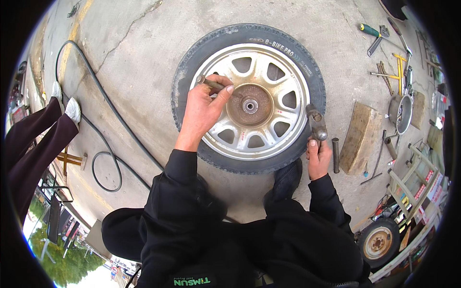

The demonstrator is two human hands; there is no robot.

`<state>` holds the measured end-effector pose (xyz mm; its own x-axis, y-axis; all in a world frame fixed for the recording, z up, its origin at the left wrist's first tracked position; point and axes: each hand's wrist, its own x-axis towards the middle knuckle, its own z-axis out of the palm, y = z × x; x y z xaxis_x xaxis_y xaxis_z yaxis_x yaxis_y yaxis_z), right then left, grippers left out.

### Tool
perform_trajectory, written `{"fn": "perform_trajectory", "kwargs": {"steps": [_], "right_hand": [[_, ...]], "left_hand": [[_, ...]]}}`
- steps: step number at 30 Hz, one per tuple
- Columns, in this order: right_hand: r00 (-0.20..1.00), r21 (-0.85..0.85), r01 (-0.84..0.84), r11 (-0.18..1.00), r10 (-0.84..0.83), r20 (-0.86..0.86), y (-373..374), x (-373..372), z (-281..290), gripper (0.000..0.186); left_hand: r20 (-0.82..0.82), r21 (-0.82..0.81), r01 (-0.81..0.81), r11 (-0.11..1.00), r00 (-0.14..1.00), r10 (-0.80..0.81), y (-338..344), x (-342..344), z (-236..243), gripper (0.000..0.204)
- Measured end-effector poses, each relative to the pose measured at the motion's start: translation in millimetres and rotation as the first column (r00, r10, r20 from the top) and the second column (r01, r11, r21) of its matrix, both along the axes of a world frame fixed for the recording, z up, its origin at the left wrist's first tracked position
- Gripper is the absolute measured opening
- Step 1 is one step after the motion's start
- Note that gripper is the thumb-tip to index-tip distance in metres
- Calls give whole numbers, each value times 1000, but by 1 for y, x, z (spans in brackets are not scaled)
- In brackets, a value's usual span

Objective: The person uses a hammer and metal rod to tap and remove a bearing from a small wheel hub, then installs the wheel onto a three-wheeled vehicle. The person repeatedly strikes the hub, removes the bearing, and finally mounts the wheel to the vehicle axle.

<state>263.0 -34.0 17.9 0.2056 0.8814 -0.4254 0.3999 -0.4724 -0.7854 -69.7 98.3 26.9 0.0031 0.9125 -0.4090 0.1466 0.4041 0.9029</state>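
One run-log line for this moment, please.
left hand: grips metal rod, above wheel; right hand: grips hammer near wheel's right edge; wheel: flat on floor; wooden block: right of wheel

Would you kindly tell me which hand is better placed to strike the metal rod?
Probably the right hand: it grips the hammer near the tyre, while the left hand holds the metal rod over the wheel.
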Motion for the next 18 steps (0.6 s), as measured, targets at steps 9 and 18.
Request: {"fn": "perform_trajectory", "kwargs": {"steps": [9, 18], "right_hand": [[997, 17, -25, 1000, 24, 76, -1, 0, -3, 41], [986, 71, -82, 994, 70, 153, 4, -2, -5, 51]], "left_hand": [[-152, 143, 248, 958, 962, -226, -19, 16, 4, 11], [-423, 292, 412, 863, 865, -270, -28, 34, 13, 10]]}}
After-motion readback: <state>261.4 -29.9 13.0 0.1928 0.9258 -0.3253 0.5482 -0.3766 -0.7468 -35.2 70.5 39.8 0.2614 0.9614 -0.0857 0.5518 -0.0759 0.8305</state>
